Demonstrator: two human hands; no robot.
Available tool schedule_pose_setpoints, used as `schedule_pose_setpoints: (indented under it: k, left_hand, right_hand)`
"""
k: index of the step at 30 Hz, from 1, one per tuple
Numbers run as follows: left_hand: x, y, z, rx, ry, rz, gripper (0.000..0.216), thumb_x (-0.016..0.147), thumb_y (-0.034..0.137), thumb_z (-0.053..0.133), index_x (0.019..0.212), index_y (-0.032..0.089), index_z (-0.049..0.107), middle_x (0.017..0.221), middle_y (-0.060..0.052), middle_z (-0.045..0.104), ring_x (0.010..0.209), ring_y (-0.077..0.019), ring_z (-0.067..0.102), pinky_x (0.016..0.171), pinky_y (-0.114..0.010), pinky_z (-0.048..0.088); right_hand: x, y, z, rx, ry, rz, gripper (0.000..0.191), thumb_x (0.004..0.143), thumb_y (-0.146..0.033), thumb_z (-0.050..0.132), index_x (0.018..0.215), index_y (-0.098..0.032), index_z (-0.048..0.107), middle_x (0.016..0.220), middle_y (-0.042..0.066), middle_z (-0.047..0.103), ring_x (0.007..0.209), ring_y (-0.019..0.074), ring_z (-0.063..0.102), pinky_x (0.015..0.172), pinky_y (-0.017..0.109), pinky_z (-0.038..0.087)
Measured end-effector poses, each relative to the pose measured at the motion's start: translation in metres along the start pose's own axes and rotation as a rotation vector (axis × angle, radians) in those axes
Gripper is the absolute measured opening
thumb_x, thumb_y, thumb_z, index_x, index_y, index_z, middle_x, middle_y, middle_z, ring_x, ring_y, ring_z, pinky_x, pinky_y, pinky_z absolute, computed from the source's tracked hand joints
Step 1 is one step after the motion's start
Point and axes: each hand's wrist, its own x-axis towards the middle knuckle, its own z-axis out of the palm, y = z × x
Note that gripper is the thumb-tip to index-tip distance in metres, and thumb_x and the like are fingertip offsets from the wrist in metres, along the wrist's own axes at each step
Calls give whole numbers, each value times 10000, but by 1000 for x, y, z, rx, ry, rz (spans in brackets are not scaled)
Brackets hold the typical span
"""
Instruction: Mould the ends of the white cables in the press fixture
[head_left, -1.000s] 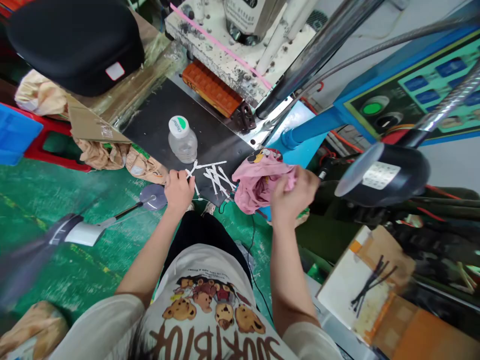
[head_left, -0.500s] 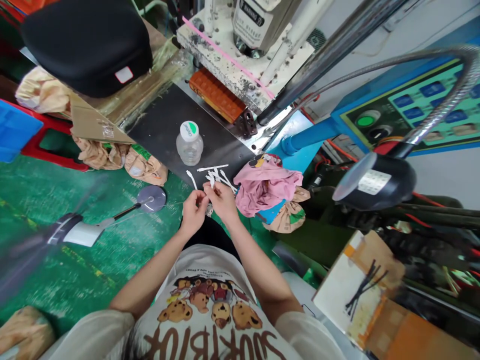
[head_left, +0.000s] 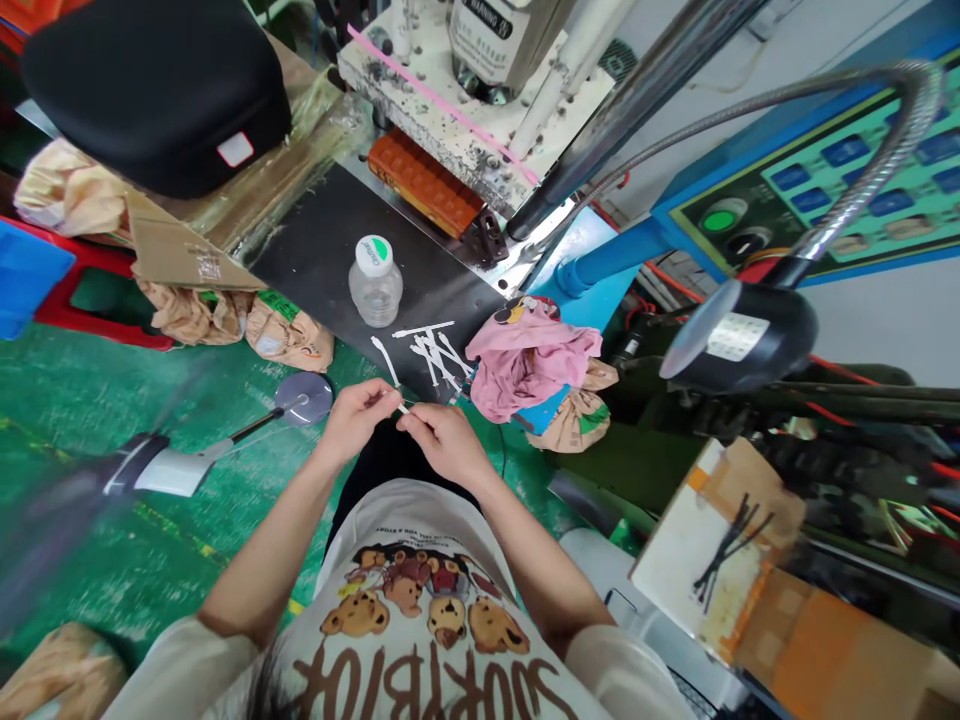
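Note:
My left hand [head_left: 352, 420] and my right hand [head_left: 442, 440] meet just in front of my body, both pinching one small white plastic strip [head_left: 401, 406] between their fingertips. Just beyond them several more white strips [head_left: 431, 355] lie scattered near the front edge of the black work plate [head_left: 315, 250]. A clear plastic bottle [head_left: 375, 283] with a white and green cap stands upright on that plate behind the strips.
A pink cloth [head_left: 529, 365] is bunched to the right of the strips. The press machine [head_left: 480, 90] with an orange block [head_left: 424, 185] rises behind. A black lamp head [head_left: 742, 335] juts in at right. A black case [head_left: 150, 90] sits at left.
A second ago my left hand was at the strips and my right hand on the pink cloth. Both have come together and drawn back toward my body with one strip.

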Motion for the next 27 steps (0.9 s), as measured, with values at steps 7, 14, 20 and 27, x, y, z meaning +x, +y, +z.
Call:
schedule_pose_setpoints:
  k: [7,14,20,27]
  left_hand:
    - [5,8,-18,-37,-209,-184,426,660,485,787,499,158,565,465,38,427,475,-81,334,473,-227,207]
    - [-4,8,13,-312,-40,-195,463,704,595,726,647,160,580,582,15,507,534,-92,430,530,-229,356]
    - [-19,-11,22,-405,80,-219,433,646,527,802,687,155,585,618,15,528,552,-93,469,546,-233,393]
    - [6,-50,1,-306,202,-187,340,695,445,778,603,160,617,572,19,567,552,-98,492,557,-225,392]
  right_hand:
    - [-4,1,-2,84,-236,51,238,932,-197,573,753,-173,729,569,-40,586,550,101,516,588,221,324]
    - [-1,0,13,275,27,37,299,967,-327,458,769,-167,616,635,-30,516,595,116,450,588,235,325]
    - [-5,6,38,259,54,110,286,982,-310,401,743,-189,504,613,-46,443,556,105,401,548,227,307]
    - [29,33,-13,-266,4,15,174,943,-169,512,983,-182,681,954,59,669,881,173,611,816,280,431]
